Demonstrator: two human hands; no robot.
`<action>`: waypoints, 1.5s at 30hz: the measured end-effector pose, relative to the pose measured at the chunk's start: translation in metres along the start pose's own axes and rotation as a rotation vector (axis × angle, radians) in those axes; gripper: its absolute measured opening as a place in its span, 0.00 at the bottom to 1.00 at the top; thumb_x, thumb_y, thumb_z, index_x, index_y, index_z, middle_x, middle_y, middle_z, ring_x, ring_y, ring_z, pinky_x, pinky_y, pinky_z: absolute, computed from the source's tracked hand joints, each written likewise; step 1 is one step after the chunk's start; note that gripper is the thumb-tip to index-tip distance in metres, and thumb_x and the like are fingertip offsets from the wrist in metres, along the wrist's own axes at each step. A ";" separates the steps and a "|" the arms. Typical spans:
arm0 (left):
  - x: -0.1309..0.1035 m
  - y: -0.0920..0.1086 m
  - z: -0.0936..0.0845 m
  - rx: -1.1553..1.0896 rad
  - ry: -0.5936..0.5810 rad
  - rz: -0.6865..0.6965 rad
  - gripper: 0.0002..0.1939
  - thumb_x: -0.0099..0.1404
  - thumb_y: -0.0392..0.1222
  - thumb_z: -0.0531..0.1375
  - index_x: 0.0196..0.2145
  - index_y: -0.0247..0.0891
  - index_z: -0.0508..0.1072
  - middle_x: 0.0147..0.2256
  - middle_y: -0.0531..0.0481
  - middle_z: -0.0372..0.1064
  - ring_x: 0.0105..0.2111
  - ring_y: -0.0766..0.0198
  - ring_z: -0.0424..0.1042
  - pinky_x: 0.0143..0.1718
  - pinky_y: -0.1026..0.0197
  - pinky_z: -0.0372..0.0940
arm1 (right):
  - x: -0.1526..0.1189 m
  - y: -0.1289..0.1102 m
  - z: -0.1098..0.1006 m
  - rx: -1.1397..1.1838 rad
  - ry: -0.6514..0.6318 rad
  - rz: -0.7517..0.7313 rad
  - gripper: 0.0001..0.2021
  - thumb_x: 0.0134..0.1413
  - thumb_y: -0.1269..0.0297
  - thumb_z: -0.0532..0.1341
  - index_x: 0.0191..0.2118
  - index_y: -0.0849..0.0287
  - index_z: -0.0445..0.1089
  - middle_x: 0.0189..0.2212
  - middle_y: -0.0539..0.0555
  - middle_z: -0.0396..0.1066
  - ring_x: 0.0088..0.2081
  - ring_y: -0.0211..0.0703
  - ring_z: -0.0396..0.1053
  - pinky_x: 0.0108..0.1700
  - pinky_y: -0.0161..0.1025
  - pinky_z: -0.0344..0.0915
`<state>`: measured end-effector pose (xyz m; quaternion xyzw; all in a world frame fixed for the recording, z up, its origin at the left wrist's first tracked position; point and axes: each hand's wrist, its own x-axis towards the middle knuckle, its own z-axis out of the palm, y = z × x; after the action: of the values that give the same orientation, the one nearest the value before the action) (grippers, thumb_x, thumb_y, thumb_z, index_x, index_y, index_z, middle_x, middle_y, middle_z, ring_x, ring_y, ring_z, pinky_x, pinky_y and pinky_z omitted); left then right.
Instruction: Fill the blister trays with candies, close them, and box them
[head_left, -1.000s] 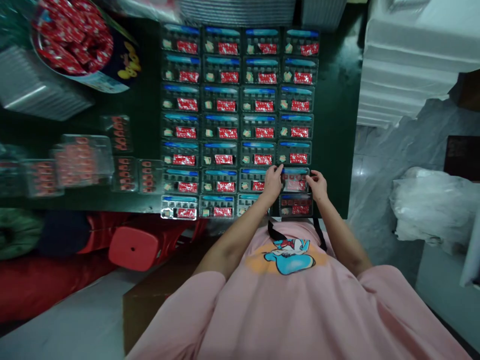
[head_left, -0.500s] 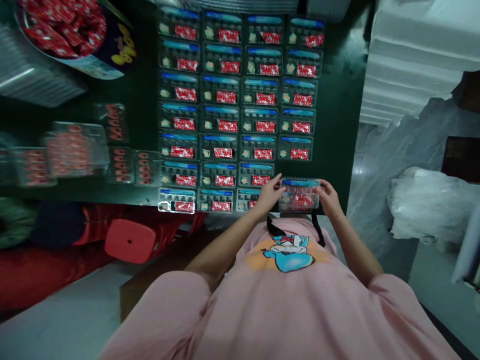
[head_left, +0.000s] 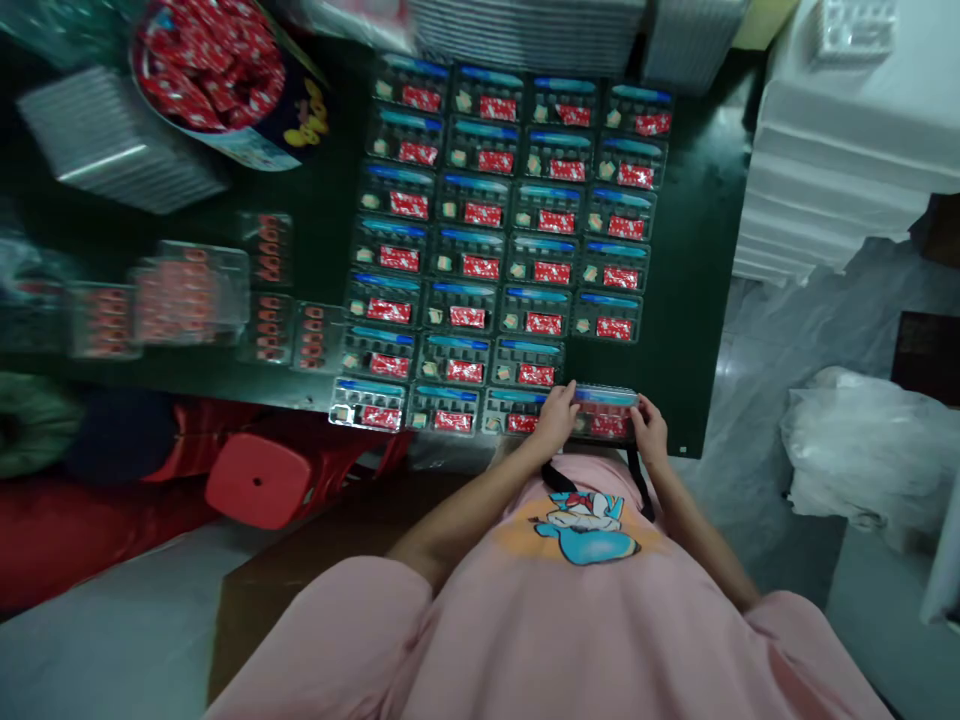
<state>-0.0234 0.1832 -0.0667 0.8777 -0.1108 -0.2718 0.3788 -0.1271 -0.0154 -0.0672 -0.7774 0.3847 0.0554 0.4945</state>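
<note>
A clear plastic tray (head_left: pixel 604 414) with a blue pen and red packets sits at the table's front edge. My left hand (head_left: pixel 557 412) is closed on its left end, and my right hand (head_left: pixel 648 425) grips its right end. Left of my hands, a filled tray (head_left: pixel 444 410) belongs to the front row. Several rows of like trays lie beyond, each with a blue pen (head_left: pixel 540 347), a red packet (head_left: pixel 536 374) and a small pale piece. Behind the held tray, bare dark green tabletop shows.
At the back left stands a tub (head_left: pixel 259 140) of red packets beside stacked clear trays (head_left: pixel 120 140). Trays of small red pieces (head_left: pixel 184 295) lie on the left. A red stool (head_left: pixel 259 480) stands below the table; white stacked sheets (head_left: pixel 814 180) are at the right.
Both hands have lowered the tray towards the table's front edge, beside the front row. The camera view has shifted and turned slightly, so the table's contents appear further right.
</note>
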 end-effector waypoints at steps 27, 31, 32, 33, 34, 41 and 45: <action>-0.006 -0.314 -0.434 0.118 1.040 -0.557 0.32 0.62 0.36 0.62 0.62 0.31 0.60 0.65 0.32 0.50 0.67 0.49 0.47 0.67 0.47 0.46 | -0.012 -0.133 0.096 -0.108 0.514 -0.342 0.17 0.55 0.52 0.58 0.42 0.59 0.73 0.39 0.59 0.72 0.45 0.55 0.72 0.50 0.54 0.69; 0.016 -0.332 -0.478 0.117 1.025 -0.519 0.39 0.59 0.37 0.67 0.64 0.30 0.56 0.66 0.32 0.46 0.68 0.47 0.44 0.68 0.44 0.42 | -0.028 -0.149 0.118 -0.099 0.450 -0.305 0.19 0.55 0.49 0.59 0.43 0.59 0.73 0.39 0.58 0.73 0.45 0.53 0.73 0.51 0.53 0.70; 0.021 -0.335 -0.486 0.128 0.994 -0.506 0.42 0.57 0.37 0.68 0.64 0.28 0.55 0.67 0.31 0.44 0.68 0.45 0.43 0.68 0.43 0.41 | -0.031 -0.151 0.121 -0.089 0.443 -0.302 0.20 0.55 0.49 0.59 0.44 0.59 0.73 0.39 0.58 0.73 0.45 0.52 0.73 0.51 0.53 0.70; 0.026 -0.338 -0.493 0.146 0.954 -0.487 0.43 0.56 0.37 0.69 0.64 0.27 0.54 0.67 0.31 0.44 0.68 0.44 0.42 0.67 0.41 0.40 | -0.033 -0.152 0.123 -0.078 0.443 -0.302 0.20 0.55 0.49 0.59 0.45 0.60 0.73 0.39 0.58 0.74 0.44 0.52 0.73 0.51 0.53 0.70; 0.030 -0.340 -0.498 0.170 0.910 -0.464 0.43 0.56 0.38 0.69 0.64 0.27 0.55 0.67 0.31 0.44 0.67 0.43 0.42 0.67 0.40 0.39 | -0.036 -0.153 0.125 -0.068 0.446 -0.304 0.20 0.55 0.49 0.60 0.45 0.61 0.73 0.38 0.58 0.74 0.44 0.52 0.73 0.51 0.53 0.70; 0.039 -0.348 -0.503 0.158 0.809 -0.427 0.31 0.57 0.37 0.67 0.58 0.33 0.65 0.64 0.35 0.52 0.64 0.41 0.49 0.66 0.38 0.44 | -0.050 -0.158 0.132 -0.066 0.448 -0.294 0.20 0.54 0.51 0.60 0.45 0.61 0.74 0.38 0.58 0.75 0.43 0.51 0.74 0.52 0.53 0.69; 0.038 -0.343 -0.506 0.079 0.894 -0.398 0.21 0.62 0.32 0.61 0.54 0.32 0.68 0.62 0.38 0.55 0.62 0.48 0.52 0.67 0.44 0.44 | -0.055 -0.166 0.136 -0.090 0.443 -0.319 0.20 0.56 0.51 0.59 0.45 0.62 0.74 0.38 0.59 0.75 0.43 0.50 0.74 0.52 0.52 0.69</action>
<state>0.2879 0.7099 -0.0445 0.9263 0.2221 0.0689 0.2965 -0.0170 0.1605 0.0104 -0.8425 0.3535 -0.1774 0.3656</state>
